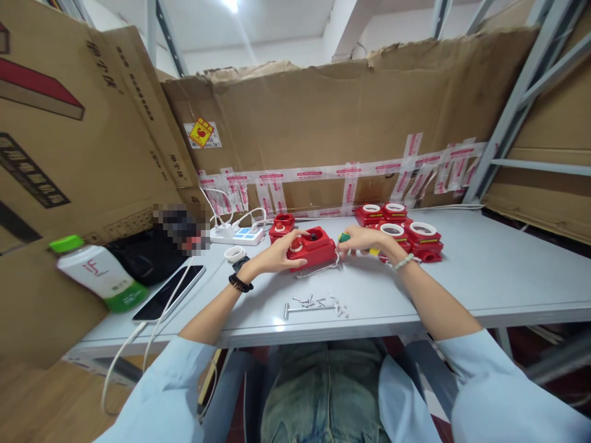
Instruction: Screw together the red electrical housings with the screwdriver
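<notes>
In the head view, a red plastic box-shaped part (310,247) is seen on the grey table (484,277), near the middle and a little toward the far edge. It is gripped at its left end by the left hand (277,257); the fingers (295,264) are curled around that end, with the thumb laid on top. The right hand (364,240) is closed around a tool with a green and yellow handle (344,237), which is held against the right end of the part. Most of this tool is hidden by the hand, so its tip cannot be made out.

Behind the right hand, a group of similar red parts with white rings (401,227) is partly covered by the wrist. Small metal screws and a steel key (314,304) lie near the front edge, too small to be told apart. At the left, a white bottle with a green cap (99,274), a dark phone (170,294) and a white power strip (237,235) are seen; one area beside them is blurred.
</notes>
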Motion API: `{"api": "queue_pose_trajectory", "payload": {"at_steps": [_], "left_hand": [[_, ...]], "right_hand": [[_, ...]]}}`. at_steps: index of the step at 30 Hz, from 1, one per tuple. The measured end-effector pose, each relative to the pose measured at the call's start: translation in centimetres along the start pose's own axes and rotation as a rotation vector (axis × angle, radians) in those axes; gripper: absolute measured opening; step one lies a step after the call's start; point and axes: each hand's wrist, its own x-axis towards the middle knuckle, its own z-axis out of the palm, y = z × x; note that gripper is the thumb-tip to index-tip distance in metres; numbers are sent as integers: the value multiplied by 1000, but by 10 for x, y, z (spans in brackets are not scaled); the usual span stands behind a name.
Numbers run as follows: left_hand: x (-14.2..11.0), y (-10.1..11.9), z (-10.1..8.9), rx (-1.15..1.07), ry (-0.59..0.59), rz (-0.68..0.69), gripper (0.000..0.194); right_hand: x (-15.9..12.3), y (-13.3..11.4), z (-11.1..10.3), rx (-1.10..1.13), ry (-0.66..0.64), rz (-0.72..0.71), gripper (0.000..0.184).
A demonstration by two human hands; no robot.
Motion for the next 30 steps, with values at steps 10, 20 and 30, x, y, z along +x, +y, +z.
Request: {"api": "queue_pose_trajectory", "payload": {"at_steps": [10, 20, 30], "left_hand": [[-2, -4, -10, 17, 62, 27, 61], [-3, -1, -11, 44, 101, 33, 60], [-4, 3, -17, 62, 103, 8, 60]], "right_hand": [[4, 1, 2, 192, 157, -61, 12], [-2, -6, 6, 249, 220, -62, 8], [4, -6, 11, 138, 314, -134, 11]]}}
